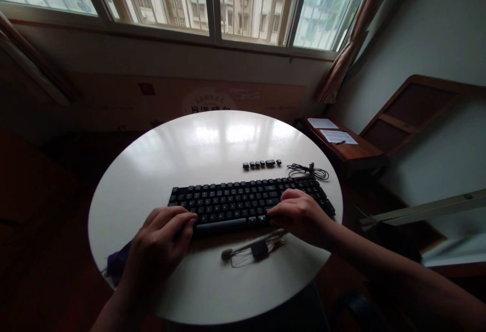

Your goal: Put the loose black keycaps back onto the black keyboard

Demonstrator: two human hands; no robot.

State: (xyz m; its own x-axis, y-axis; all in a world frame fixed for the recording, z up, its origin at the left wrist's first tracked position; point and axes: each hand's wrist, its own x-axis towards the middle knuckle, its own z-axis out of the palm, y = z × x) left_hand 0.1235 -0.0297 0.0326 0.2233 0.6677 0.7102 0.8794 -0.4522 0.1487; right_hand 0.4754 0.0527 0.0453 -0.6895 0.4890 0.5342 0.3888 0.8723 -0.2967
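Observation:
A black keyboard point(228, 201) lies across the round white table, tilted slightly in my view. My left hand point(161, 238) is closed on its front left corner, fingertips over the lowest keys. My right hand point(299, 213) has bent fingers closed on the front edge, right of the space bar; its fingertips are partly hidden. Behind the keyboard, several loose black keycaps point(257, 164) form a row. In front of it lie a small brush point(227, 254) with grey bristles and a wire keycap puller point(259, 250) with a black handle.
The keyboard's coiled cable point(309, 171) rests at the back right. Purple cloth point(118, 263) sits by my left wrist at the table's edge. Beyond the table point(159, 150), a wooden chair point(353, 152) holds papers point(337, 136) and a pen. Windows line the far wall.

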